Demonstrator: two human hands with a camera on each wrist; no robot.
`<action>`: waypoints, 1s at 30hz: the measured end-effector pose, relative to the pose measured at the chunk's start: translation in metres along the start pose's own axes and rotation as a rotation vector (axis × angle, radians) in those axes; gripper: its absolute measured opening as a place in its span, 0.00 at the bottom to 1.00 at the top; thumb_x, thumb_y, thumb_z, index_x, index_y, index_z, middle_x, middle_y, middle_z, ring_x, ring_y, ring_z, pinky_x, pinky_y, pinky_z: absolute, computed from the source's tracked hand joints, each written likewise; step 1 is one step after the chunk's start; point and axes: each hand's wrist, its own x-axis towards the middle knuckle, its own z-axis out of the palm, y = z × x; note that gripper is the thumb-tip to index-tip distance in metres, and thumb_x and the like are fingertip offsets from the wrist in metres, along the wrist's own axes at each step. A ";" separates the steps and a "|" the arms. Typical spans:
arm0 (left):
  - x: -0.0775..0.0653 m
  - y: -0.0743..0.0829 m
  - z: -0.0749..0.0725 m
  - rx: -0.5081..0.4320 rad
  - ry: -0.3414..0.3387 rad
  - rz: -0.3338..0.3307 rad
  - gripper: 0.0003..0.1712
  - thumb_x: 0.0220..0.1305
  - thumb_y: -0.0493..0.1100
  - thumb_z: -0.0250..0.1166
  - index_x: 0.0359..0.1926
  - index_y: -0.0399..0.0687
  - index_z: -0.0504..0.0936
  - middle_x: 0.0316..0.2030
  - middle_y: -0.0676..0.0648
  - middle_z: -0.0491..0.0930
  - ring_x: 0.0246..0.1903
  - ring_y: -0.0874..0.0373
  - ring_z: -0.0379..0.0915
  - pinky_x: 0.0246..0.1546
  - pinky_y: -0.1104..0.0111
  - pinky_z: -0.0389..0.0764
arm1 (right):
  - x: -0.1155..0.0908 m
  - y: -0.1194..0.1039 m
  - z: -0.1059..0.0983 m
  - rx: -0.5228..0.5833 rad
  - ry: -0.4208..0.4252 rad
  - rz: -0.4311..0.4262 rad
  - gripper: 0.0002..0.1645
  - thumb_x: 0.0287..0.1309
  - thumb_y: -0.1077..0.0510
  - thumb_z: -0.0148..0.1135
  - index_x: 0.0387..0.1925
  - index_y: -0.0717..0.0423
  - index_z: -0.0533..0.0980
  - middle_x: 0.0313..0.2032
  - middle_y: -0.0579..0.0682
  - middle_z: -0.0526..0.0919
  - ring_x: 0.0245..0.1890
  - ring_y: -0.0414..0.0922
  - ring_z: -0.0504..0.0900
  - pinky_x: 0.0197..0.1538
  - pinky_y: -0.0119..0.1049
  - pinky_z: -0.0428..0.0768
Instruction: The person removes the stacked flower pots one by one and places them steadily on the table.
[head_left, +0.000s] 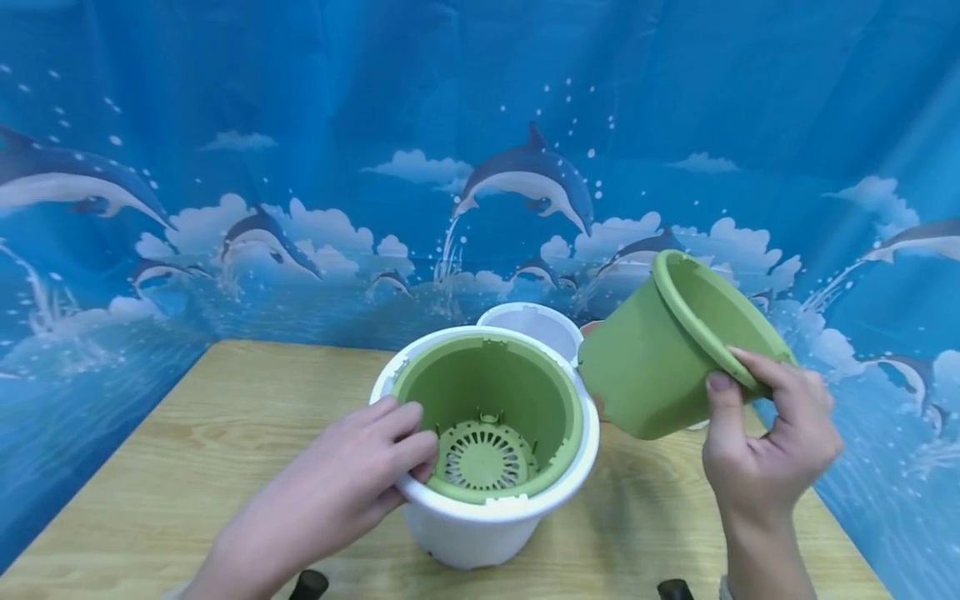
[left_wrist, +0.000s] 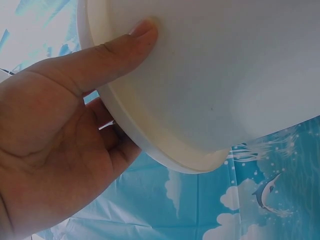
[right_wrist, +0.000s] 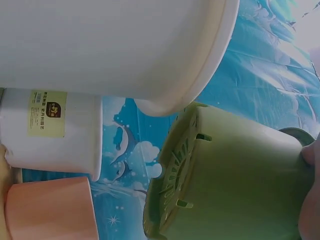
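In the head view a large white plastic pot stands at the middle of the table, with a green slotted-bottom inner pot nested inside. My left hand grips the white pot's near-left rim. The left wrist view shows the thumb against the outer wall and the other fingers over the rim. To the right, my right hand pinches the rim of a smaller green pot, held up tilted with its mouth to the upper right. Its slotted base faces the white pot in the right wrist view.
Behind the large pot stands a smaller white pot; a yellow label shows on it in the right wrist view. Beside it is an orange pot. A dolphin-print curtain borders the wooden table.
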 end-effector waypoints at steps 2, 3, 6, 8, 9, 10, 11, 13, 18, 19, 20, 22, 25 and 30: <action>0.000 0.000 0.000 -0.001 -0.005 0.001 0.16 0.54 0.42 0.76 0.32 0.62 0.74 0.32 0.63 0.63 0.34 0.64 0.59 0.34 0.72 0.68 | 0.000 0.001 0.000 -0.029 -0.006 -0.008 0.14 0.49 0.60 0.70 0.29 0.72 0.84 0.27 0.52 0.87 0.33 0.29 0.75 0.47 0.29 0.61; 0.000 0.000 0.000 0.001 -0.005 0.002 0.16 0.54 0.42 0.76 0.32 0.62 0.74 0.32 0.63 0.63 0.34 0.64 0.59 0.34 0.72 0.68 | -0.001 0.001 -0.001 -0.042 -0.010 -0.011 0.14 0.49 0.59 0.70 0.29 0.72 0.84 0.27 0.54 0.87 0.33 0.29 0.74 0.48 0.30 0.61; 0.000 0.000 0.000 0.004 0.003 0.009 0.16 0.54 0.42 0.76 0.32 0.62 0.74 0.32 0.63 0.63 0.34 0.64 0.59 0.34 0.72 0.68 | -0.001 0.001 -0.001 -0.079 -0.025 -0.013 0.15 0.49 0.59 0.70 0.29 0.71 0.84 0.26 0.57 0.86 0.33 0.28 0.73 0.49 0.31 0.59; 0.000 0.001 0.000 0.005 0.009 0.011 0.16 0.54 0.42 0.75 0.32 0.62 0.74 0.32 0.63 0.63 0.34 0.64 0.59 0.34 0.72 0.68 | 0.000 0.000 -0.002 -0.102 -0.037 -0.015 0.15 0.49 0.59 0.69 0.30 0.71 0.84 0.26 0.61 0.85 0.34 0.28 0.72 0.50 0.31 0.58; 0.000 0.001 0.000 0.004 0.010 0.010 0.16 0.54 0.42 0.76 0.32 0.62 0.74 0.32 0.62 0.63 0.35 0.64 0.59 0.34 0.72 0.68 | 0.000 0.000 -0.002 -0.112 -0.043 -0.016 0.15 0.49 0.59 0.69 0.30 0.71 0.84 0.25 0.63 0.84 0.34 0.27 0.72 0.50 0.31 0.58; 0.000 0.001 0.000 0.002 0.009 0.009 0.16 0.54 0.42 0.76 0.32 0.62 0.74 0.32 0.62 0.63 0.35 0.64 0.59 0.34 0.72 0.68 | 0.000 0.000 -0.002 -0.123 -0.048 -0.016 0.15 0.49 0.59 0.68 0.30 0.71 0.84 0.25 0.64 0.84 0.34 0.27 0.72 0.50 0.31 0.58; 0.000 0.001 0.000 0.002 0.008 0.008 0.16 0.54 0.42 0.76 0.32 0.62 0.74 0.32 0.62 0.63 0.35 0.64 0.59 0.34 0.72 0.68 | 0.001 0.000 -0.002 -0.132 -0.055 -0.018 0.15 0.49 0.59 0.68 0.30 0.71 0.84 0.25 0.65 0.83 0.35 0.27 0.72 0.50 0.31 0.57; 0.000 0.001 0.000 -0.001 0.003 0.002 0.16 0.54 0.42 0.76 0.33 0.62 0.75 0.32 0.62 0.63 0.34 0.64 0.59 0.34 0.72 0.68 | 0.001 0.000 -0.003 -0.146 -0.068 -0.022 0.15 0.49 0.59 0.67 0.30 0.71 0.83 0.25 0.67 0.82 0.35 0.26 0.72 0.49 0.31 0.57; 0.000 0.001 -0.001 -0.006 -0.006 -0.009 0.17 0.53 0.42 0.77 0.33 0.62 0.75 0.33 0.63 0.63 0.35 0.64 0.59 0.35 0.72 0.68 | 0.002 0.001 -0.004 -0.176 -0.115 -0.027 0.13 0.47 0.61 0.65 0.29 0.71 0.83 0.25 0.68 0.82 0.36 0.25 0.72 0.50 0.31 0.56; 0.000 0.001 -0.001 -0.007 -0.006 -0.012 0.17 0.53 0.42 0.77 0.33 0.63 0.75 0.33 0.63 0.63 0.35 0.64 0.59 0.35 0.72 0.68 | 0.002 0.002 -0.004 -0.181 -0.125 -0.028 0.13 0.47 0.61 0.65 0.30 0.71 0.83 0.25 0.68 0.82 0.36 0.25 0.72 0.50 0.31 0.56; 0.000 0.001 -0.001 -0.010 -0.006 -0.014 0.17 0.53 0.41 0.77 0.33 0.63 0.75 0.33 0.63 0.63 0.35 0.64 0.59 0.35 0.72 0.68 | 0.002 0.002 -0.004 -0.184 -0.135 -0.029 0.13 0.47 0.61 0.65 0.30 0.71 0.83 0.26 0.68 0.82 0.36 0.25 0.72 0.50 0.31 0.56; 0.000 0.001 -0.001 -0.012 -0.007 -0.018 0.17 0.53 0.41 0.77 0.33 0.63 0.75 0.33 0.63 0.63 0.35 0.65 0.59 0.35 0.72 0.69 | 0.001 0.004 -0.005 -0.189 -0.149 -0.032 0.13 0.48 0.61 0.65 0.30 0.70 0.84 0.26 0.68 0.82 0.37 0.25 0.72 0.50 0.31 0.57; 0.000 0.001 0.000 -0.012 -0.012 -0.026 0.18 0.53 0.41 0.77 0.34 0.63 0.75 0.33 0.63 0.63 0.35 0.65 0.60 0.35 0.72 0.69 | 0.000 0.007 -0.006 -0.197 -0.170 -0.038 0.13 0.48 0.60 0.65 0.31 0.69 0.84 0.26 0.67 0.83 0.37 0.25 0.72 0.51 0.32 0.57; 0.000 0.001 0.000 -0.008 -0.012 -0.022 0.18 0.53 0.41 0.77 0.34 0.63 0.75 0.33 0.63 0.64 0.35 0.65 0.60 0.35 0.72 0.70 | -0.002 0.010 -0.011 -0.235 -0.229 -0.049 0.13 0.49 0.60 0.65 0.32 0.67 0.85 0.27 0.65 0.84 0.39 0.25 0.70 0.52 0.33 0.56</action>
